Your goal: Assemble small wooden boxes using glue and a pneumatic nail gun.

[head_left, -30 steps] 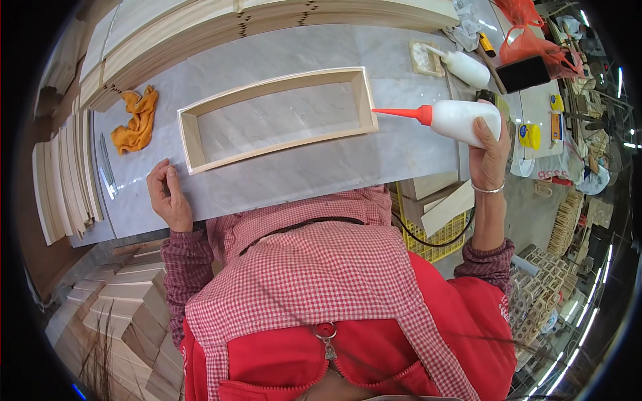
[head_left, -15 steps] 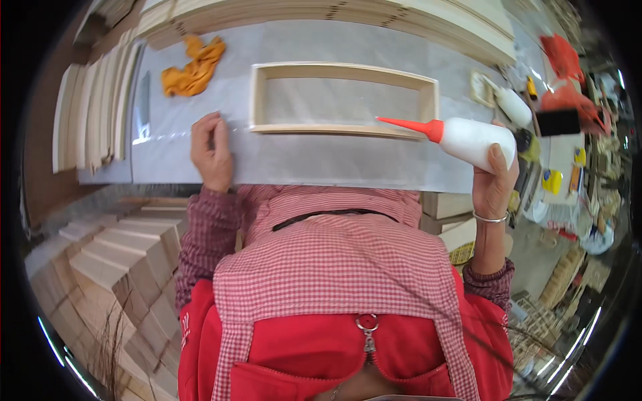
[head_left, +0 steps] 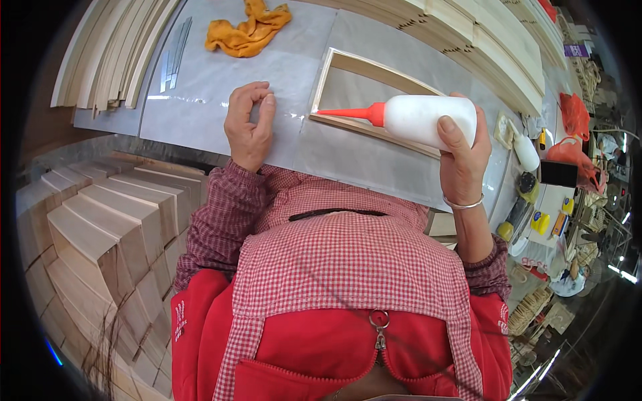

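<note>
My right hand [head_left: 465,150] grips a white squeeze bottle [head_left: 421,119] lying nearly level, its long red tapered nozzle [head_left: 351,113] pointing left. The nozzle tip is at the near left corner of a shallow rectangular wooden frame [head_left: 324,83]; whether it touches the wood I cannot tell. Part of the frame's near side is hidden behind the bottle. Left of the frame, my left hand [head_left: 251,127] hovers over or rests on the grey tabletop [head_left: 194,123]. Its fingers are loosely curled, with thumb and forefinger apart and nothing visible between them.
An orange cloth [head_left: 244,37] lies behind my left hand. Wooden strips stand stacked at the left [head_left: 110,57] and along the back [head_left: 488,50]. Wooden blocks [head_left: 100,220] fill the lower left. Another white bottle [head_left: 526,152] and a black rectangular object [head_left: 559,174] are at the right.
The view has turned, so the table and frame now slant. The squeeze bottle's nozzle has moved left along the frame's near side to its corner. My left hand stays loosely curled.
</note>
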`<state>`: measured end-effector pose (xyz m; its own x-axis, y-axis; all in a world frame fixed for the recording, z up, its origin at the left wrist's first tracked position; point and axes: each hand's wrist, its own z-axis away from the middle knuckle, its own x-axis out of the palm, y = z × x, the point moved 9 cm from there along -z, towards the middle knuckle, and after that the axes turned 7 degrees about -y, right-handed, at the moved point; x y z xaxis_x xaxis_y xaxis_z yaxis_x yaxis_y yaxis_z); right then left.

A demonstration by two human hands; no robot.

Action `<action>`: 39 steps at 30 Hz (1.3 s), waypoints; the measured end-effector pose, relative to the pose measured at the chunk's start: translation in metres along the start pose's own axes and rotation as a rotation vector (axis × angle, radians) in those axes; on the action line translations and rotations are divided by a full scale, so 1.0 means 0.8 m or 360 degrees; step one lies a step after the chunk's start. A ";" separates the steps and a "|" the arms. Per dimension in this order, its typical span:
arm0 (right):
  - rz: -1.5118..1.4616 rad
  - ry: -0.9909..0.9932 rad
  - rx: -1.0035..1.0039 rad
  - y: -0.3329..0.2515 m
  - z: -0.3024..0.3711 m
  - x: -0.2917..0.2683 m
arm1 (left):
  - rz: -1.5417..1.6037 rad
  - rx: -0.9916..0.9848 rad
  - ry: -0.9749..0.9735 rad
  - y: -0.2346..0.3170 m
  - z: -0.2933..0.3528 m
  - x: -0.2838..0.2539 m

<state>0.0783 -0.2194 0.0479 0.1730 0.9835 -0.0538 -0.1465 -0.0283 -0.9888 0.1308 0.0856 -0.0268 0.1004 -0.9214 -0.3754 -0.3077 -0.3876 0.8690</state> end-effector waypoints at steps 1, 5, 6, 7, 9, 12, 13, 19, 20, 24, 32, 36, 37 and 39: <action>0.0008 -0.0003 0.0003 0.000 0.000 -0.001 | 0.0005 -0.0006 0.0004 -0.002 0.000 -0.001; -0.0038 0.0079 0.0008 0.002 0.006 -0.020 | -0.0006 0.0027 -0.0003 -0.001 0.000 0.001; -0.0038 0.0086 0.0009 0.002 0.009 -0.025 | -0.0003 0.0029 -0.0010 -0.001 0.000 0.002; -0.0035 0.0110 0.0003 0.000 0.012 -0.031 | -0.0011 0.0027 -0.0013 0.000 -0.001 0.002; -0.0031 0.0162 -0.0009 -0.005 0.020 -0.045 | -0.0026 0.0028 -0.0024 0.000 -0.001 0.002; -0.0007 0.0220 -0.0006 -0.006 0.034 -0.070 | -0.0034 0.0041 -0.0047 0.002 -0.002 0.005; 0.0018 0.0230 0.0002 -0.006 0.038 -0.079 | -0.0042 0.0046 -0.0047 0.002 -0.002 0.004; 0.0107 0.0395 -0.0008 -0.005 0.073 -0.138 | -0.0113 0.0041 -0.0091 0.003 -0.002 0.008; 0.0122 0.0434 -0.0017 -0.005 0.079 -0.149 | -0.0136 0.0033 -0.0098 0.003 -0.002 0.009; 0.0049 0.0585 -0.0046 0.003 0.109 -0.192 | -0.0145 0.0002 -0.0137 0.004 -0.001 0.013; -0.0050 0.0848 -0.0038 0.016 0.155 -0.260 | -0.0136 -0.0091 -0.0215 0.002 0.001 0.016; -0.0076 0.0933 -0.0065 0.023 0.170 -0.282 | -0.0102 -0.0099 -0.0230 -0.004 0.000 0.023; -0.0091 0.0954 -0.0069 0.024 0.172 -0.286 | -0.0105 -0.0106 -0.0230 -0.004 -0.001 0.024; -0.0120 0.0994 -0.0083 0.027 0.176 -0.292 | -0.0108 -0.0116 -0.0225 -0.005 -0.003 0.024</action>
<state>-0.1023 -0.4248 0.0591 0.7193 0.6936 -0.0394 -0.0671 0.0128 -0.9977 0.1359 0.0691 -0.0368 -0.0171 -0.8819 -0.4712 -0.2348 -0.4546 0.8592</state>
